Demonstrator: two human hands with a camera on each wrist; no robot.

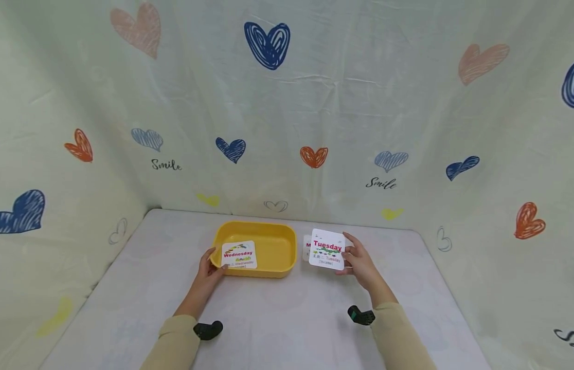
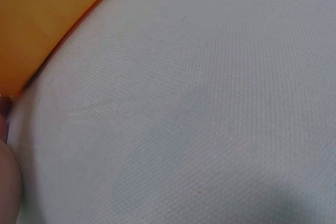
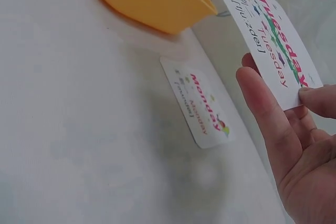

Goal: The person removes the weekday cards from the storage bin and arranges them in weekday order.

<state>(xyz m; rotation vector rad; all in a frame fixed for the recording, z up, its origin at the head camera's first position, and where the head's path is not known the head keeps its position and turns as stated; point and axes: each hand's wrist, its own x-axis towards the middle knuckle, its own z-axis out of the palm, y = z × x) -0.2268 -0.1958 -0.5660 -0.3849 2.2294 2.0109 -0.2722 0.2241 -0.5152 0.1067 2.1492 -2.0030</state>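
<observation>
Right hand (image 1: 361,262): grip is narrow, holding the Tuesday card (image 1: 327,249) by its right edge. At least one digit is on the printed face, per the right wrist view. Card is up off the desk (image 1: 268,318), tilted, print side toward the head camera, to the right of the yellow tray (image 1: 275,252) and apart from it.

Monday card (image 3: 197,106) lies face up on the desk below the Tuesday card, just right of the tray. From the head view the Tuesday card covers most of it; the right wrist view shows its print in full.

Left hand (image 1: 210,272): grip is on the tray's near left corner, fingers along the outer left side, thumb at the near rim. Wednesday card (image 1: 239,255) sits inside the tray at the left end, print up, its bottom edge partly hidden by the near wall. Thumb is right by that card's lower left corner; can't tell if it touches. Left wrist view is mostly bare desk, with a piece of tray wall and a bit of the hand at the left edge.

Tray stands toward the back of the desk. Behind it hangs a white sheet (image 1: 342,113) printed with hearts and "Smile". Both arms wear beige sleeves (image 1: 173,344), with a black device (image 1: 208,330) at each wrist.
</observation>
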